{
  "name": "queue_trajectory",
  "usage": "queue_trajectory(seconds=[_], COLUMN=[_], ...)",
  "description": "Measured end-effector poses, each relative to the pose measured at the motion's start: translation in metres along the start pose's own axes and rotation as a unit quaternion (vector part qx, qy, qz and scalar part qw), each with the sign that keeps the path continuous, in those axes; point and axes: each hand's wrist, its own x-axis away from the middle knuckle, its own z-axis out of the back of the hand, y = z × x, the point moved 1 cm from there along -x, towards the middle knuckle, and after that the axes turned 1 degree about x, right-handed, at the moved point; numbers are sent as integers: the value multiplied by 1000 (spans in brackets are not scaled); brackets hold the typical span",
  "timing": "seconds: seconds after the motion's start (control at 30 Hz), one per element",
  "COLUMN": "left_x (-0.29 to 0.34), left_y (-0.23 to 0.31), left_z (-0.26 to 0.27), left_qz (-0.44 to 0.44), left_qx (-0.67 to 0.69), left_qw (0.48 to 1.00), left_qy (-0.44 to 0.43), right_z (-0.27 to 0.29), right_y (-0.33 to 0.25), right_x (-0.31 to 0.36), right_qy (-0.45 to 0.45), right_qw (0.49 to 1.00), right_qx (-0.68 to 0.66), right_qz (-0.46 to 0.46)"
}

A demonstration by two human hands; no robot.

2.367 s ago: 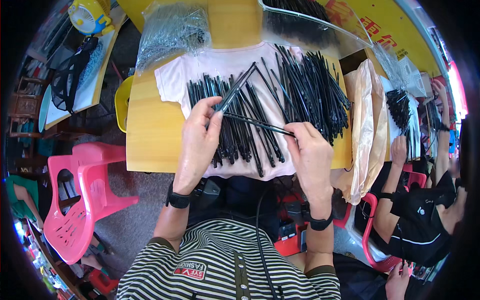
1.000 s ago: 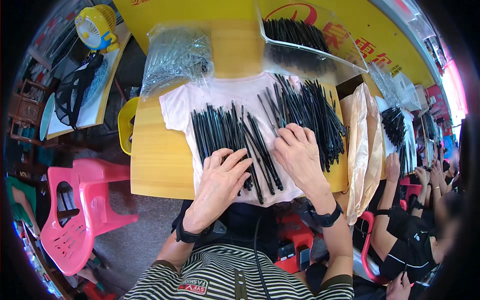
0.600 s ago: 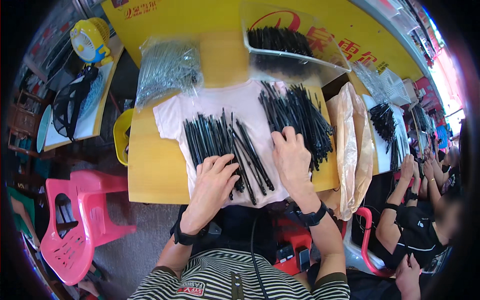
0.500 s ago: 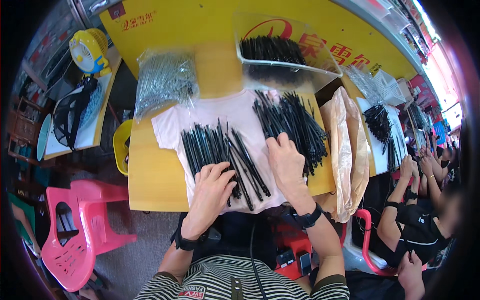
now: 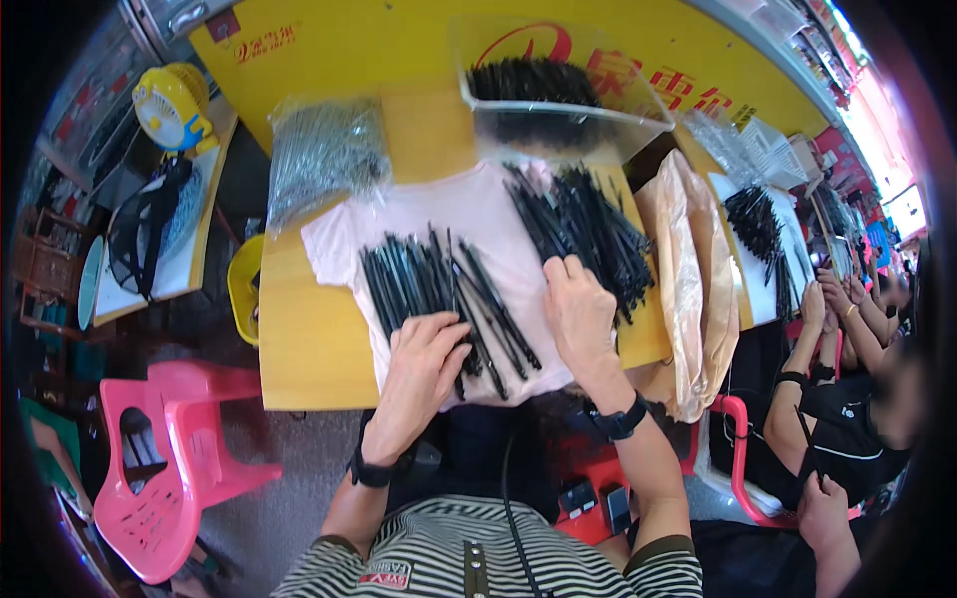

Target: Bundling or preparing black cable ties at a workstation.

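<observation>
Two piles of slim black sticks lie on a pale pink T-shirt [image 5: 419,209] spread over the table. My left hand [image 5: 424,364] rests over the near ends of the left pile [image 5: 404,279], its fingers loosely bent and the thumb apart from them. Several sticks lie fanned out just right of that hand. Beside the larger right pile [image 5: 588,224], at its near left edge, is my right hand [image 5: 580,319] with its fingers curled in. What those fingers hold, if anything, is hidden.
A clear plastic bin [image 5: 568,115] of black sticks stands at the back. Left of it lies a clear bag [image 5: 329,154] of thin pieces. A tan bag [image 5: 688,289] hangs at the table's right edge. Pink chair [image 5: 189,448] at left; people work at right.
Both hands stay at about the same spots beside the piles, and the view has shifted slightly. At the far right, a co-worker's hand now shows a dark stick.
</observation>
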Motion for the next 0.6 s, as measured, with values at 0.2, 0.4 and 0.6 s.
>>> queue_trajectory(seconds=[0.2, 0.4, 0.6], left_x=[11, 29, 29], left_y=[-8, -28, -30], left_z=[3, 24, 18], left_qz=[57, 177, 172], left_qx=[48, 26, 45], left_qw=[994, 977, 979], left_qy=[78, 117, 103], right_z=[8, 14, 13], right_y=[-11, -32, -47], right_x=[18, 31, 33], right_qy=[26, -41, -118], right_qw=[993, 967, 924], right_qx=[-113, -251, -359], right_qz=[38, 11, -54])
